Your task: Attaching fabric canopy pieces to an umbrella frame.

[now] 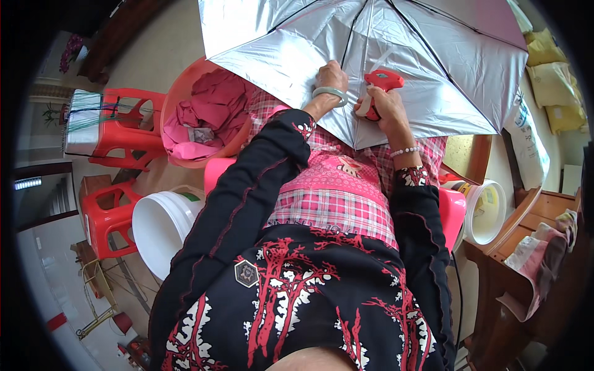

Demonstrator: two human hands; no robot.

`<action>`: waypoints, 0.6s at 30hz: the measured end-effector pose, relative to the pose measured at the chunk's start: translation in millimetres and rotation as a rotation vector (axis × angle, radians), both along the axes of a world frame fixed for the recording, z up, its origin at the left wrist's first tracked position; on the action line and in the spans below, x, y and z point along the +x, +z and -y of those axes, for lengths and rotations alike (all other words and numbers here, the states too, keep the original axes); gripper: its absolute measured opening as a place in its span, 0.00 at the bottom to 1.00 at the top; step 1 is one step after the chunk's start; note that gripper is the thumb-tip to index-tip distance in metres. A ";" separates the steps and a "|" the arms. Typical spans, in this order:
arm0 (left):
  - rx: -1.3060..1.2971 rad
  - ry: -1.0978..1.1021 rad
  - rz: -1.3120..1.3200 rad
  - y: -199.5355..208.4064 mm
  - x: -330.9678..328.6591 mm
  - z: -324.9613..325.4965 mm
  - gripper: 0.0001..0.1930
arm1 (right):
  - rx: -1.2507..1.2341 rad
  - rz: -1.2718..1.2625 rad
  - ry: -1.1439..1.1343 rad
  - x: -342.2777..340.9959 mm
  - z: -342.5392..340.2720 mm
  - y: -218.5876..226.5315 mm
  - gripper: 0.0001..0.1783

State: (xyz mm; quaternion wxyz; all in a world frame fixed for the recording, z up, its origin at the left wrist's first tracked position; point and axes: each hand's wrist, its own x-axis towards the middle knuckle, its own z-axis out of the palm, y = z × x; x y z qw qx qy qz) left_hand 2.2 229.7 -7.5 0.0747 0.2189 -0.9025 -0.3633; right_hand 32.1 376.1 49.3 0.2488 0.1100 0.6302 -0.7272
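An opened umbrella (433, 80), its silvery underside and dark ribs facing me, spreads over my lap. My left hand (332, 79), with a pale bangle at the wrist, is closed on the canopy beside a rib; its fingertips are partly hidden. Just to the right, my right hand (387, 110) grips a red-and-white handheld tool (384, 79) against the silver cloth. The tool's exact kind is unclear. A pink plaid apron (334, 204) covers my lap below the canopy's edge.
Left of my knees stands an orange basin (179, 93) filled with pink cloth (213, 111). Red stools (111, 216) and a white bucket (162, 232) are nearer on that side. To my right are another white bucket (486, 213) and a wooden bench (538, 216) with cloths on it.
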 end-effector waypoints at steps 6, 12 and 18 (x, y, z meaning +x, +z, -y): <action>0.623 0.109 0.125 33.6 17.3 -13.5 0.09 | -0.178 0.080 0.025 0.7 -11.7 -1.3 0.16; 0.769 -0.071 0.017 24.4 23.4 -15.0 0.10 | -0.365 0.195 0.115 0.7 -24.7 2.6 0.18; 0.841 -0.173 0.014 26.6 22.7 -16.2 0.09 | -0.383 0.219 0.144 0.7 -27.3 6.6 0.19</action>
